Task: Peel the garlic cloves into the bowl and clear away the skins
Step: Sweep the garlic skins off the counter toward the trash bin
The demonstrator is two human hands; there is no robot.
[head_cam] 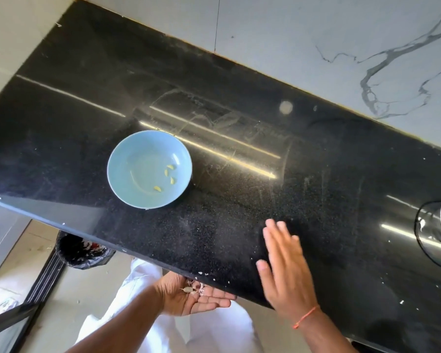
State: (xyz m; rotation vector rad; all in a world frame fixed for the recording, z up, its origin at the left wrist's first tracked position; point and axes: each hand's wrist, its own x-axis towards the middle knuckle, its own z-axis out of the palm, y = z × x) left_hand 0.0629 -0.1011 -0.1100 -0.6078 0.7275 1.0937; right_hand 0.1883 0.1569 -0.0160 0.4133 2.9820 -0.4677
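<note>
A light blue bowl (127, 171) stands on the black counter (239, 194) and holds several peeled yellowish garlic cloves (170, 167). My left hand (189, 299) is cupped palm up just below the counter's front edge, with a small heap of garlic skins (192, 289) lying in the palm. My right hand (285, 268) lies flat on the counter near the front edge, fingers straight and blurred. A few white skin flecks (204, 273) sit along the edge between the two hands.
A bin lined with a black bag (82, 250) stands on the floor below the counter, left of my left hand. At the far right edge sits a round dark fixture (435, 233). A marble-patterned wall (341, 59) backs the counter.
</note>
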